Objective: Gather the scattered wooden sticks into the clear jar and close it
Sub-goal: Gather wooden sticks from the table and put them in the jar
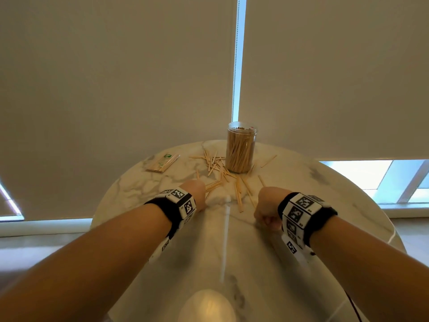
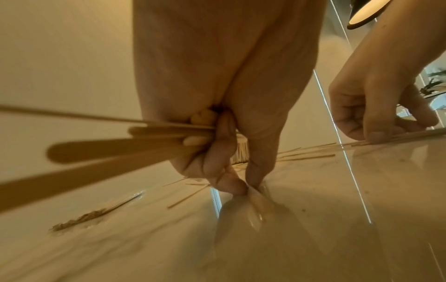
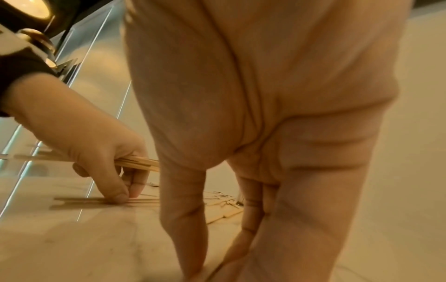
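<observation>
Meanwhile, pale flat sticks (image 2: 125, 147) bundle in left fingers (image 2: 217, 152); right fingers (image 3: 185, 219) pinch 1.

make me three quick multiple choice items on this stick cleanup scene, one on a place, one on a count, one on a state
1. Where does the clear plastic jar stand?
A. far side of the round marble table
B. on the floor
C. in the left hand

2. How many hands show in the left wrist view?
A. none
B. one
C. two

3. The jar's mouth is:
A. capped
B. open, without a lid
C. lying sideways

A: it stands upright beyond the scattered flat wooden sticks.
C: the right hand shows beside the left.
B: stick tips show at the open rim.
</observation>
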